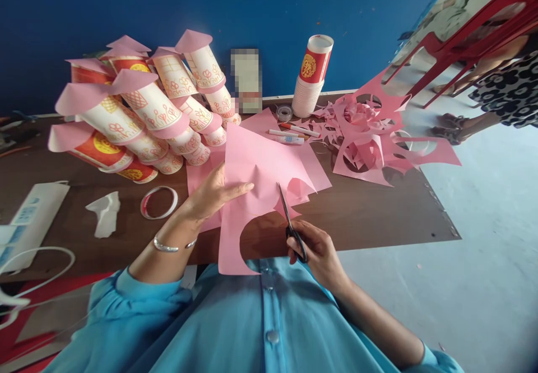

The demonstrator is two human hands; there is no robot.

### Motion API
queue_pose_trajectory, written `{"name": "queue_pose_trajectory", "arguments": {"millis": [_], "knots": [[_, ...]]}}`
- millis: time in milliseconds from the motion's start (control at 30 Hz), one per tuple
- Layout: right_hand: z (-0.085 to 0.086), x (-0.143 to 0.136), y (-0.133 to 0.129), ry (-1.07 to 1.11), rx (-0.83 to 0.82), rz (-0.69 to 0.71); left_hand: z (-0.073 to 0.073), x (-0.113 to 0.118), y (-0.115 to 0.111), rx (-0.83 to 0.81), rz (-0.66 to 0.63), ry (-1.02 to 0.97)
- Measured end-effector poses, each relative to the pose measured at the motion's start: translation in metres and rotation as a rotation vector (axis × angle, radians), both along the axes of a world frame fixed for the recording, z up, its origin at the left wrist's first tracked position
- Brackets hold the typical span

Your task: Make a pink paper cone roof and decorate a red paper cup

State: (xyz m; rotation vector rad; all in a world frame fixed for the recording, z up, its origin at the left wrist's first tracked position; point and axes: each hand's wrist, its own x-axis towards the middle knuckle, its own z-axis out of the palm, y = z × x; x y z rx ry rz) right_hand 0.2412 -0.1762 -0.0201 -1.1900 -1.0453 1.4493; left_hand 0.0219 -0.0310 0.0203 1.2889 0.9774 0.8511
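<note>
My left hand (216, 193) grips a sheet of pink paper (247, 160) by its left side, thumb on top and the other fingers hidden beneath. A large rounded piece is gone from the sheet's lower edge. In my right hand (315, 247) are black-handled scissors (292, 230), fingers closed round the handles. Their blades point up and away from me and meet the paper near its middle right. More pink sheets (319, 174) lie flat on the table under the held one. A silver bangle (166, 245) circles my left wrist.
Cup towers with pink cone roofs (138, 92) crowd the back left. A stack of paper cups (309, 90), markers (290, 133) and clear tape (284, 113) sit at the back. Pink offcuts (370, 137) pile at right, before the table edge. A tape roll (158, 202) and power strip (33, 221) lie left.
</note>
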Motion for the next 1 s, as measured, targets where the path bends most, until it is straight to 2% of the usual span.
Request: {"name": "queue_pose_trajectory", "arguments": {"millis": [267, 567, 1000], "knots": [[-0.001, -0.001, -0.001, -0.003, -0.005, 0.004, -0.007, -0.005, 0.005, 0.027, -0.04, 0.011], [-0.002, 0.001, 0.002, 0.031, -0.015, 0.01, -0.002, -0.01, 0.007, -0.029, -0.126, 0.106], [0.004, 0.005, 0.004, -0.02, -0.049, 0.048, -0.001, -0.011, 0.006, -0.067, -0.137, 0.088]]}}
